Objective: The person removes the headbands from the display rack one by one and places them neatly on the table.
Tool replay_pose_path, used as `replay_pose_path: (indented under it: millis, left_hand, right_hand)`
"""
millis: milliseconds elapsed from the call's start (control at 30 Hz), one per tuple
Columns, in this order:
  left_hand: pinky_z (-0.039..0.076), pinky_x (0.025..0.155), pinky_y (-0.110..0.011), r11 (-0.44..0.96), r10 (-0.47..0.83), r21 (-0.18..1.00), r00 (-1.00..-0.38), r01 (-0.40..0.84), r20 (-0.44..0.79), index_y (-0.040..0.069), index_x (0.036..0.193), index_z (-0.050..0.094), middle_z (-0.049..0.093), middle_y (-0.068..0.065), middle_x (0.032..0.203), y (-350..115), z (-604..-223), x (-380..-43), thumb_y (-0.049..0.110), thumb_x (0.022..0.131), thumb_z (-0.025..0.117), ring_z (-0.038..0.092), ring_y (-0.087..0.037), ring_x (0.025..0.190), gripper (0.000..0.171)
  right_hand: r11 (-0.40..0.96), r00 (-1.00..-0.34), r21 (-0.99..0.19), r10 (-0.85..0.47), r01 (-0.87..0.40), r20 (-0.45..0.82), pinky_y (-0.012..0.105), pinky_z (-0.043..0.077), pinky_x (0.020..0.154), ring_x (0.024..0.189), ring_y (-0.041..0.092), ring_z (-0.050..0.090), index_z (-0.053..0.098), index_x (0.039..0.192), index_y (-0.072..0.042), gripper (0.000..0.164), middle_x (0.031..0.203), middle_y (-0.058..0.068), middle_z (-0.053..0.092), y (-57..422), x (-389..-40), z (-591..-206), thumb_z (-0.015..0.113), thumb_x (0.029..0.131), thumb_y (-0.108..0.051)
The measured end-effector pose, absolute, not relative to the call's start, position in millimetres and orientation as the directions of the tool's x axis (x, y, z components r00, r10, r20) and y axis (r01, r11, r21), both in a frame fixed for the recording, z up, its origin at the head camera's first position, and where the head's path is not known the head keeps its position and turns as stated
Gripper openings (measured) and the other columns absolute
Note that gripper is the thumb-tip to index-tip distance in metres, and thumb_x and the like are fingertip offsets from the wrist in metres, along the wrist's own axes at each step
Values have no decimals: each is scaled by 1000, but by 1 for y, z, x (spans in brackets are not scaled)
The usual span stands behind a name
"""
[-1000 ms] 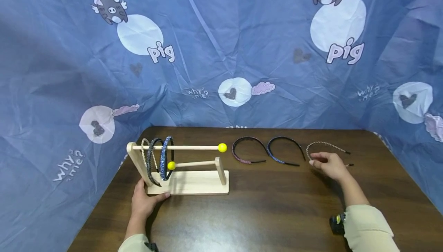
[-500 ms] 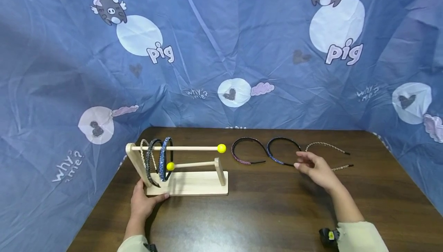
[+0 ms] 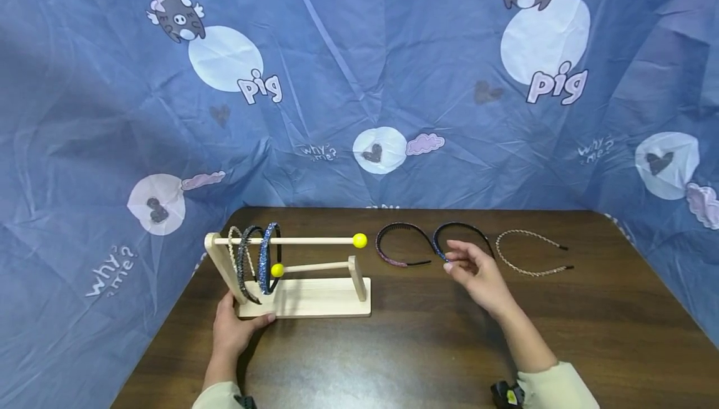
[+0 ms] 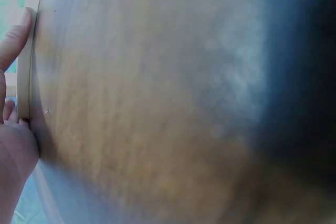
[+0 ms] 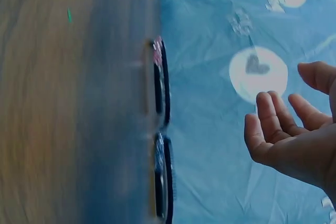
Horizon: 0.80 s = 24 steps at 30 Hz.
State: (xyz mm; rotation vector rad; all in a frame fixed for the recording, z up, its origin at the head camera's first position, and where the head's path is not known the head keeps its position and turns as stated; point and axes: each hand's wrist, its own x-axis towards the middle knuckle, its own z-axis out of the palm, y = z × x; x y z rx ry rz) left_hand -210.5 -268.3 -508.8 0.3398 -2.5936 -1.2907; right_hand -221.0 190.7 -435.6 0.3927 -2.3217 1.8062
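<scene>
My left hand (image 3: pixel 232 328) grips the left end of a wooden headband stand (image 3: pixel 326 300), its thumb along the front edge of the base. In the left wrist view the thumb (image 4: pixel 14 40) lies against that edge. On the stand's upper rod hang a beige braided headband (image 3: pixel 233 234), a dark glittery headband (image 3: pixel 243 265) and a blue glittery headband (image 3: pixel 265 265). My right hand (image 3: pixel 477 278) holds nothing, fingers loosely bent, overlapping a second blue headband (image 3: pixel 463 225) in the head view. The right wrist view shows this hand (image 5: pixel 294 140) with a gap between thumb and fingers.
A pink glittery headband (image 3: pixel 396 225) lies left of the second blue one, and another beige braided headband (image 3: pixel 525 271) to its right. Yellow balls cap the upper rod (image 3: pixel 359 240) and the lower rod (image 3: pixel 278 270). A blue patterned cloth (image 3: pixel 314 165) hangs behind the brown table (image 3: pixel 404 353).
My right hand has moved left, off the beige braided headband lying on the table, to over the second blue headband. My left hand has stayed on the stand.
</scene>
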Motion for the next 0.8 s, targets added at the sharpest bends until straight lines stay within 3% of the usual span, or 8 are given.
replay_pose_path:
  millis: [233,367,467,700,800]
  left_hand:
    - [23,104,-49,580,-322,809,-939,-97,119,-4,134,35,36,-27,131,-266,-509,-209,12,58,88,32,-41,123,94]
    - [24,104,-48,556,-337,828,-929,-64,154,0,140,30,36,-25,136,-266,-511,-209,7,57,88,32,-39,126,101]
    - [25,104,-47,537,-340,842,-925,-43,169,2,142,26,37,-25,137,-268,-514,-207,4,57,88,33,-39,127,105]
    - [24,103,-48,539,-336,839,-932,-74,134,4,140,31,41,-26,134,-267,-513,-207,4,60,85,35,-38,126,96]
    - [23,104,-47,536,-334,840,-934,-82,122,3,139,31,41,-26,134,-266,-512,-208,3,61,85,34,-38,126,95]
  right_hand:
    - [211,-930,-916,-217,-341,296,27,48,73,91,29,57,48,124,10,41,103,21,58,156,-209,-413,61,85,4]
    - [198,-921,-919,-264,-341,285,28,48,73,90,31,56,49,124,8,41,102,19,59,136,-207,-404,61,85,4]
    - [169,-905,-916,-298,-363,303,29,48,71,88,31,57,51,122,8,40,101,18,60,122,-209,-404,62,83,6]
    - [86,-877,-922,-354,-378,326,29,49,72,88,23,58,53,124,2,44,102,11,60,100,-220,-422,66,82,1]
    - [67,-865,-924,-384,-376,323,31,48,74,90,24,57,52,125,1,44,103,13,60,90,-220,-421,66,83,1]
